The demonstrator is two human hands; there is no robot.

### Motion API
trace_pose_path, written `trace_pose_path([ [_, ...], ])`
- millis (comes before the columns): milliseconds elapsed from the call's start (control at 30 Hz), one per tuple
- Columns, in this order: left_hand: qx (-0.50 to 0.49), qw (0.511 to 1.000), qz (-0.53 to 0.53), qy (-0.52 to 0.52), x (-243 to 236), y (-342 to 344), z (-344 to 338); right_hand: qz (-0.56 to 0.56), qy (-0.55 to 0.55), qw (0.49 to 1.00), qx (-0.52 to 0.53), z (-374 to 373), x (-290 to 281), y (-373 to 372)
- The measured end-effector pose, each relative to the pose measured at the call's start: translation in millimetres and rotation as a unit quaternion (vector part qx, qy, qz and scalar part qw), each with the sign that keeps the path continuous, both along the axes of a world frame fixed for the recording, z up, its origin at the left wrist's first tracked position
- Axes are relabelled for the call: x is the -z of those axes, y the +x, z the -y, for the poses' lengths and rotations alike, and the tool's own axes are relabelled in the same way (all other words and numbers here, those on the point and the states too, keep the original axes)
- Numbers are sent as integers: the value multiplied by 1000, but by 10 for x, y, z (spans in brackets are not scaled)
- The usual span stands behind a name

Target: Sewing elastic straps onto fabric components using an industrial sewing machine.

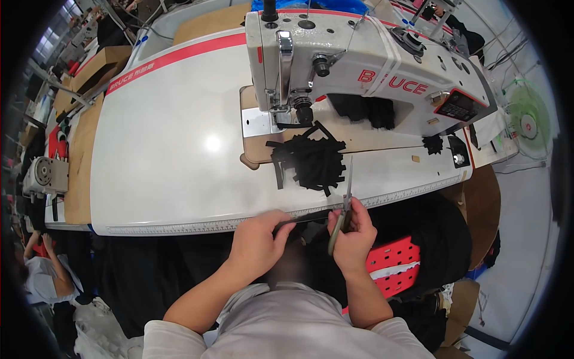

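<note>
Scissors (346,203) gripped by right fingers (361,214), left fingers (282,232) pinching strip (308,217), table edge (179,228) close, tabletop (167,161) leftward

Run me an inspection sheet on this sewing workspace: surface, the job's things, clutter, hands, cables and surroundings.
Surface: white sewing table, ruler tape along its front edge, sewing machine on top.
Job's things: black strip stretched between the hands; scissors, blades pointing away from the person; pile of black strips in front of the needle area.
Clutter: small heap of black scraps near the table's right end.
Hands: left hand pinches the strip in its fingers; right hand holds the scissors.
Cables: dark cables along the wall, upper right; their ends can't be traced.
Surroundings: green fan at right; another person at lower left.
</note>
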State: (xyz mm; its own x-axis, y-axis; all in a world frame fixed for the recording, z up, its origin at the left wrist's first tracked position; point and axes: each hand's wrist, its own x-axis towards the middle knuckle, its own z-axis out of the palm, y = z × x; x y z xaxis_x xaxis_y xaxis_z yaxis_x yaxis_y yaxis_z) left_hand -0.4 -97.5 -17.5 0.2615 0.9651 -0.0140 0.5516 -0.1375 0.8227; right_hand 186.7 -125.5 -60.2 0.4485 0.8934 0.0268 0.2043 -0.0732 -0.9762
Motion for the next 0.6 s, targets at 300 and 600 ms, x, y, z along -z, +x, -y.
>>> trace_pose_path([
  [300, -21, 1000, -15, 16, 52, 9, 17, 18, 26, 999, 9, -18, -31, -23],
  [600, -23, 999, 3, 38, 88, 6, 16, 33, 19, 999, 6, -19, -53, -17],
])
